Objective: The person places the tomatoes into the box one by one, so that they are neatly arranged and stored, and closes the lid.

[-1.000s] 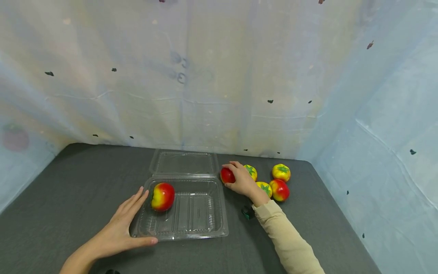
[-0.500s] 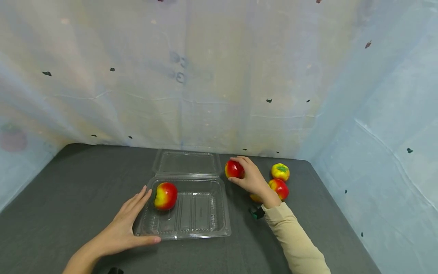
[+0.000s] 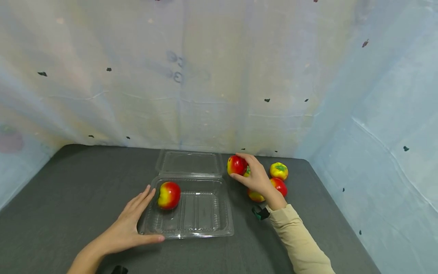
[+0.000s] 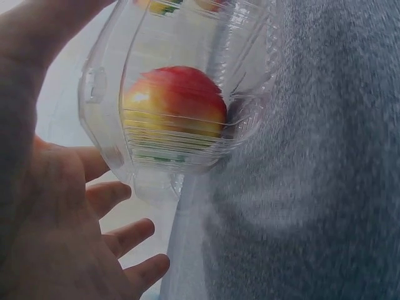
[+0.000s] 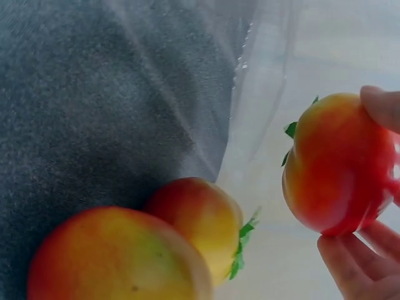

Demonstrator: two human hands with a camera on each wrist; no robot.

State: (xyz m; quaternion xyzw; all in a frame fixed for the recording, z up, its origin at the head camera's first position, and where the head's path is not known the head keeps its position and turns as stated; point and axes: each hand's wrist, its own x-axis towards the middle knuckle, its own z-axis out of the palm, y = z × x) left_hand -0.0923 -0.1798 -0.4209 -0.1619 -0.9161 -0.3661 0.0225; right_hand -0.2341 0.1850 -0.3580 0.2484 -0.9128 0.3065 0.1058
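Observation:
My right hand (image 3: 258,179) grips a glossy red-and-yellow fruit with a green leafy cap (image 5: 337,169), like a tomato or persimmon, its thumb and fingers around the sides. In the right wrist view the fruit is up above two others. At the left side of a hinged clear plastic container (image 3: 202,219), my left hand (image 3: 124,230) spreads its straight fingers, the thumb by the near left corner. Inside that container a similar fruit (image 3: 169,195) lies on its side toward the left; through the ribbed wall its green leaves show in the left wrist view.
The container's lid (image 3: 189,163) lies folded back behind it. Right of it are several more fruits: a yellow-topped one (image 3: 278,171), a red one (image 3: 280,185) and others partly behind my right hand. The dark grey table (image 3: 85,182) meets pale sheeting (image 3: 219,76) behind.
My right hand has lifted the fruit off the table and brought it slightly right and back, tilting it. My left hand keeps its place at the container; the view has shifted slightly.

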